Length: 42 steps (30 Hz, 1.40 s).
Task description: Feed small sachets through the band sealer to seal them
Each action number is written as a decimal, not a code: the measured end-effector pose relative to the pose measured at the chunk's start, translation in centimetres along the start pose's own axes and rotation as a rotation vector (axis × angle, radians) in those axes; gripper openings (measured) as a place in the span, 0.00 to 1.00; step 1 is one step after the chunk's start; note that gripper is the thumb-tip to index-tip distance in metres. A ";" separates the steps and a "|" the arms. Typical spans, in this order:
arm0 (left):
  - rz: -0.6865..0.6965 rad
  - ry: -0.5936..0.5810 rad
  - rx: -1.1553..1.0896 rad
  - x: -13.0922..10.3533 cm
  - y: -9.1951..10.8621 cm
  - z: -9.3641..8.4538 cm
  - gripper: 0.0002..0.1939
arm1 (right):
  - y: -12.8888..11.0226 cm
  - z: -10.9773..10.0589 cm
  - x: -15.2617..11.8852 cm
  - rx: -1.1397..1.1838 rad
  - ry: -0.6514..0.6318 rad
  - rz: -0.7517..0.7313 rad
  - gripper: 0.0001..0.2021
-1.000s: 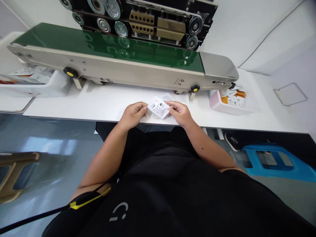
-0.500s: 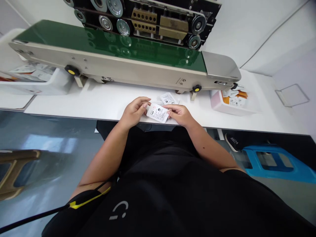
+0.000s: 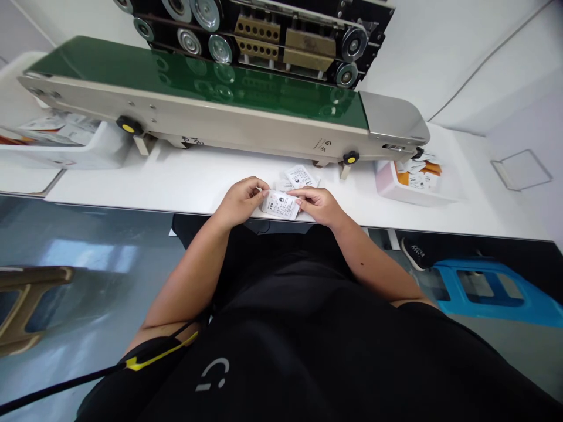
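Note:
A small white printed packet (image 3: pixel 281 205) with a dark round mark lies between my hands, just above the front edge of the white table. My left hand (image 3: pixel 241 199) pinches its left corner between thumb and fingertips. On the other side, my right hand (image 3: pixel 320 205) grips the right end, thumb below and fingers over the top. Just behind, more white printed packets (image 3: pixel 301 176) lie overlapping on the table, partly hidden by the held one and my right fingers.
A green conveyor belt (image 3: pixel 211 85) on a beige frame runs across behind my hands, under a machine with wheels (image 3: pixel 220 48). Bins of packets stand at left (image 3: pixel 101 146) and right (image 3: pixel 396 190). A blue stool (image 3: pixel 484 266) is at lower right.
The held packet has tipped flatter and come slightly lower. My left fingers have shifted a little down and now pinch its corner more closely.

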<state>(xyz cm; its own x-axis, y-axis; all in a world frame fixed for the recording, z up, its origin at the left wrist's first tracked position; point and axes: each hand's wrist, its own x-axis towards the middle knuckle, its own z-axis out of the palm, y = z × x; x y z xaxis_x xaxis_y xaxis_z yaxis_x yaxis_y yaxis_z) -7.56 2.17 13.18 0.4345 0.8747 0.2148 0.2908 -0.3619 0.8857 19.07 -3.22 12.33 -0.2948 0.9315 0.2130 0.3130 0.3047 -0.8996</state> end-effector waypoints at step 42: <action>-0.027 0.205 -0.320 -1.5 0.3 0.2 0.18 | 0.4 0.0 0.1 0.204 0.102 0.016 0.29</action>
<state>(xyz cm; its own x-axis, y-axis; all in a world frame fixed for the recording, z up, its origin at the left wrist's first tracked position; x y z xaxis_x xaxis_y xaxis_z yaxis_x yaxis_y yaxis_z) -7.95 0.69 13.07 0.2415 0.9407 0.2384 0.0053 -0.2469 0.9690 19.19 -2.99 11.98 -0.1948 0.9544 0.2263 0.1245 0.2529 -0.9595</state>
